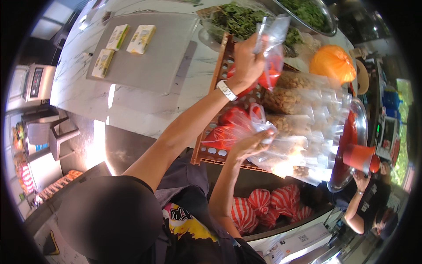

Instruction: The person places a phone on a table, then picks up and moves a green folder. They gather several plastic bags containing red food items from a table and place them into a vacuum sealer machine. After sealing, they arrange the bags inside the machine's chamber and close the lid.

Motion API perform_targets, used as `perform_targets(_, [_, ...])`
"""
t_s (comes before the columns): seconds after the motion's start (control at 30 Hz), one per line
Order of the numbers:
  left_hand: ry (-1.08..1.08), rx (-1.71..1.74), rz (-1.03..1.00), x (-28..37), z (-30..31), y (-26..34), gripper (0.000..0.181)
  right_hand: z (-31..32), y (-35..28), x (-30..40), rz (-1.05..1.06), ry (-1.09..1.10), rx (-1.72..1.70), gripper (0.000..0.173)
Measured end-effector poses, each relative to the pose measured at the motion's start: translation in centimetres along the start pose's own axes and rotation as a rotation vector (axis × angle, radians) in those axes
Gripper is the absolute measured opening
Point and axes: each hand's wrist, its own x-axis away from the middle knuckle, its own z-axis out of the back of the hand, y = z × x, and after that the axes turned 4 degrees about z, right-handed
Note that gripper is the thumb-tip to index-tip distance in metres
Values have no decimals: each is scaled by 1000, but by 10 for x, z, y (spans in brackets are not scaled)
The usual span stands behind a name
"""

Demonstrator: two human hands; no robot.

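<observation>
My left hand point(249, 61), with a pale bracelet or watch at the wrist, grips the upper part of a clear plastic bag point(273, 62) with something red in its lower end. It is over a brown slotted plastic crate point(216, 151). Nearer my body, my right hand point(252, 145) pinches the gathered whitish top of another clear plastic bag point(227, 132) with red contents, which rests in the crate. More red contents lie partly hidden beneath my left wrist. Beside both hands, clear packets of brown pieces point(286, 99) stand in rows.
Leafy greens point(237, 16), an orange bag point(333, 64) and a metal basin of red sauce point(361, 115) surround the crate. Small packs point(141, 39) lie on a grey board point(155, 66). Striped bags point(244, 214) sit below the table. Another person, at right, holds a red container point(357, 157).
</observation>
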Motion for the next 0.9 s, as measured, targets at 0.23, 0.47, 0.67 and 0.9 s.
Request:
perform_targets(0.23, [-47, 281, 119, -64, 62, 114, 36, 39, -16, -25, 602, 24, 1373, 38])
perform_targets(0.47, [15, 129, -59, -99, 223, 177, 20, 47, -104, -6, 303, -63, 741, 49])
perform_targets(0.67, [70, -111, -44, -72, 416, 202, 14, 15, -218, 97, 141, -142, 170, 65])
perform_targets(0.9, [240, -313, 162, -21, 656, 236, 25, -31, -247, 241, 56, -352, -18, 56])
